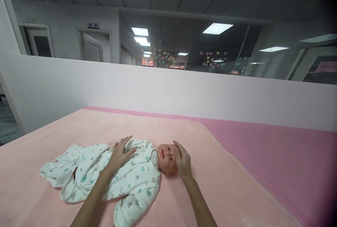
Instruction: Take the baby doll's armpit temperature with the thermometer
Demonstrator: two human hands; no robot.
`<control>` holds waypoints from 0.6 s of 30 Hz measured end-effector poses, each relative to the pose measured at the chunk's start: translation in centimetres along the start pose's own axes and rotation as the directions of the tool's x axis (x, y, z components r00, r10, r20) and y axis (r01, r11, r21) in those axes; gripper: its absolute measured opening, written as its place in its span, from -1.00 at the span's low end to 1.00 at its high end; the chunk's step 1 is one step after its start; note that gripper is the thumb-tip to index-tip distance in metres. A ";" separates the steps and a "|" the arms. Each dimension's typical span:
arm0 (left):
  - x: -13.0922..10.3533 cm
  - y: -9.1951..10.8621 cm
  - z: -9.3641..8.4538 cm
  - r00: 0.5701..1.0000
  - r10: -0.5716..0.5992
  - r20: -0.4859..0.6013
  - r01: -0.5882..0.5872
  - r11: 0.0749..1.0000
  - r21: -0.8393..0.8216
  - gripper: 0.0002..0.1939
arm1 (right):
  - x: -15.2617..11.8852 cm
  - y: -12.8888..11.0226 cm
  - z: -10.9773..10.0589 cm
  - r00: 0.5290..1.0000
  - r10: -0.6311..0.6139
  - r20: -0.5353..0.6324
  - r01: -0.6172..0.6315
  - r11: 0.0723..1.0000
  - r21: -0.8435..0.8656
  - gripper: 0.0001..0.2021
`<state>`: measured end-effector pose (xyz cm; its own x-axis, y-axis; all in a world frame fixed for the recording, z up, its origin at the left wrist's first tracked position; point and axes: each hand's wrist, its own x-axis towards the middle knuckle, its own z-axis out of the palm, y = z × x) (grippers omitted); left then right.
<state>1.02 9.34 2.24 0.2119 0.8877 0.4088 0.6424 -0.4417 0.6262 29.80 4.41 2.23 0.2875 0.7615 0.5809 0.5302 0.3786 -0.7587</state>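
A baby doll [166, 159] lies on its back on a peach blanket [223, 192], its head to the right and its legs to the left. It wears a white printed outfit [137, 181] with small green and brown figures. My left hand [122, 154] rests flat on the doll's chest, fingers spread. My right hand [183, 158] lies over the top of the doll's head, with its fingers stretched along the forehead. The doll's own hands and feet are hidden in the clothing.
Under the blanket a pink mat [289, 160] shows at the right and back. A low white wall [184, 91] stands behind it, topped by a glass pane [216, 51] with heart stickers. Past the glass at left is a half-open door [92, 47].
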 end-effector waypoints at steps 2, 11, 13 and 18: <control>-0.3 0.8 -0.1 0.997 0.068 0.040 -0.067 0.997 -0.033 -0.45 | -0.2 0.4 0.4 0.998 -0.055 -0.010 0.054 0.997 -0.060 -0.59; -1.1 3.0 0.7 0.966 0.199 0.167 -0.175 0.974 -0.144 -0.67 | -1.3 0.0 0.6 0.935 -0.330 -0.127 0.269 0.898 -0.349 -0.69; -1.0 2.8 0.7 0.981 0.150 0.122 -0.119 0.966 -0.229 -0.64 | -2.0 -0.6 0.9 0.922 -0.383 -0.047 0.336 0.857 -0.390 -0.75; -0.6 2.0 0.7 0.998 -0.050 0.026 0.057 0.888 -0.456 -0.55 | -2.9 -3.5 3.9 0.759 -0.501 0.415 0.637 0.703 -0.316 -0.75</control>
<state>2.69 8.03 2.75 0.1984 0.9120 0.3591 0.2466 -0.4010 0.8822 24.00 2.90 2.04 -0.3789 0.6067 0.6988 0.8079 0.5851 -0.0699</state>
